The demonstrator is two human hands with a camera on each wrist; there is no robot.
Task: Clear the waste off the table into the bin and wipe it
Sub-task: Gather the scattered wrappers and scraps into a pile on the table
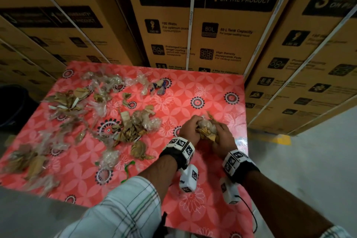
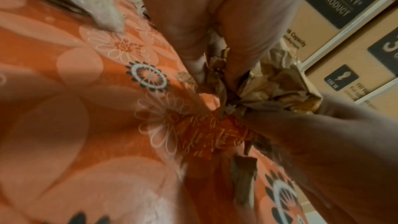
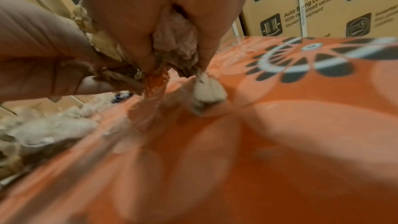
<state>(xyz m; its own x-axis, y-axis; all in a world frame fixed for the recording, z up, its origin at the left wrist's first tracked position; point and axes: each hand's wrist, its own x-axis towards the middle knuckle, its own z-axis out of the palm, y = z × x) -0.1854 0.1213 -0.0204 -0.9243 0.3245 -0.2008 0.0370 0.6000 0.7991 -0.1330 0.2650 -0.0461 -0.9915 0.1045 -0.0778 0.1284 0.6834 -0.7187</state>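
Observation:
Both my hands clasp one bundle of crumpled brown paper and clear plastic waste [image 1: 205,128] near the right edge of the table, just above the red floral tablecloth [image 1: 202,87]. My left hand [image 1: 188,127] grips it from the left and my right hand [image 1: 222,136] from the right, fingers curled round it. In the left wrist view the bundle [image 2: 269,81] bulges between the left fingers [image 2: 183,23] and the right hand [image 2: 323,134]. In the right wrist view a pale scrap [image 3: 206,94] hangs from the bundle [image 3: 176,37] down to the cloth.
More waste [image 1: 77,106] of brown scraps and plastic wrappers lies scattered over the left and middle of the table. A green string [image 1: 127,168] lies near the front edge. A dark bin-like container [image 1: 13,102] stands left of the table. Stacked cardboard boxes [image 1: 202,25] wall the back and right.

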